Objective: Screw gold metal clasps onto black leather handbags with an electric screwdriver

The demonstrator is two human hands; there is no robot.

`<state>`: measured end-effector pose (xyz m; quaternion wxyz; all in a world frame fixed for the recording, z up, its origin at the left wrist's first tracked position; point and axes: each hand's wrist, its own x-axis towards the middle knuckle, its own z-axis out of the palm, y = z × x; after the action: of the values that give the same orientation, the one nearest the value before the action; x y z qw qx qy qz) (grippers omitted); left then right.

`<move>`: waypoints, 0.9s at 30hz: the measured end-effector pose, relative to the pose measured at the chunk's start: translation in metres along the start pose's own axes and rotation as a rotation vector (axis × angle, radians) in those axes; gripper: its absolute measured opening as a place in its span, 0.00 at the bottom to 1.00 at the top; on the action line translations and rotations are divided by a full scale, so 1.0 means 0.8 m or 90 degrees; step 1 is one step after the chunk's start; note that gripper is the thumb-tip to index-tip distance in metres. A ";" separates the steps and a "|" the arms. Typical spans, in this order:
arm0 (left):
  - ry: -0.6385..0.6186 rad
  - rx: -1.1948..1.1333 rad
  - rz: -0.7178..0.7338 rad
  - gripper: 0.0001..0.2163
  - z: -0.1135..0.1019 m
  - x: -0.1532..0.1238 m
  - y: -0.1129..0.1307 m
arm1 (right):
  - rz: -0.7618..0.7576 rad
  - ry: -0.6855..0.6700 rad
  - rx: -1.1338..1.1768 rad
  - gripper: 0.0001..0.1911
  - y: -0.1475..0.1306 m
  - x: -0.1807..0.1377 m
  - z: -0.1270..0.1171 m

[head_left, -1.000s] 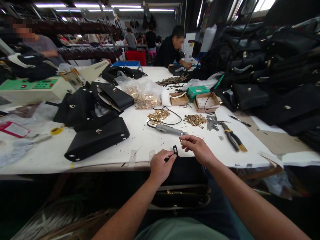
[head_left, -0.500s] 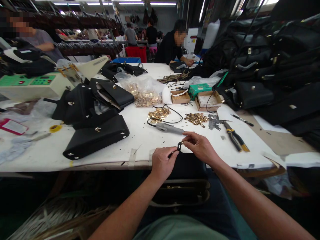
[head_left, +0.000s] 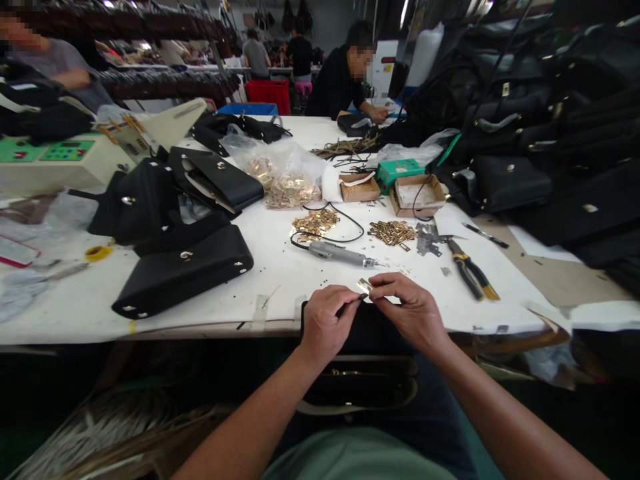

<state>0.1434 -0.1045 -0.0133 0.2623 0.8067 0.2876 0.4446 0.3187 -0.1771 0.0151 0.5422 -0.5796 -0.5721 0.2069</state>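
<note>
My left hand (head_left: 327, 317) is closed, thumb and forefinger pinching the end of a black strap (head_left: 363, 297). In the fingertips of my right hand (head_left: 407, 307) is a small gold metal plate (head_left: 364, 285) with a slot, at the strap's end; whether the two touch I cannot tell. Below both hands a black handbag (head_left: 357, 388) lies open on my lap, a gold zip inside. Just beyond my hands rests a grey electric screwdriver (head_left: 336, 253), its bit pointing right. Farther back are a pile of gold plates (head_left: 315, 223) and a pile of gold frames (head_left: 393, 233).
Pliers with yellow-black handles (head_left: 470, 270) lie on the right, beside grey metal pieces (head_left: 429, 240). Small open boxes (head_left: 417, 207) stand behind. Finished-looking black bags (head_left: 185, 267) fill the left; more bags (head_left: 510, 187) are heaped right. A co-worker (head_left: 340, 80) sits across the white table (head_left: 280, 267).
The gold plate now shows between my hands, its face turned up. The strap end has tipped from upright to lying flatter. My right hand has shifted slightly right and down.
</note>
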 end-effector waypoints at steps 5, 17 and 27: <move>0.005 -0.007 0.033 0.07 -0.001 -0.002 0.003 | -0.096 -0.007 -0.097 0.10 -0.006 -0.010 -0.006; -0.026 -0.002 0.133 0.10 -0.010 -0.002 0.014 | -0.097 -0.031 -0.184 0.06 -0.020 -0.021 -0.019; -0.032 0.037 0.129 0.11 -0.010 -0.006 0.012 | -0.134 -0.078 -0.140 0.12 -0.020 -0.026 -0.028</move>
<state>0.1364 -0.1135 -0.0056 0.2000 0.8498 0.2108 0.4397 0.3251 -0.2085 0.0284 0.4584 -0.5585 -0.6809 0.1198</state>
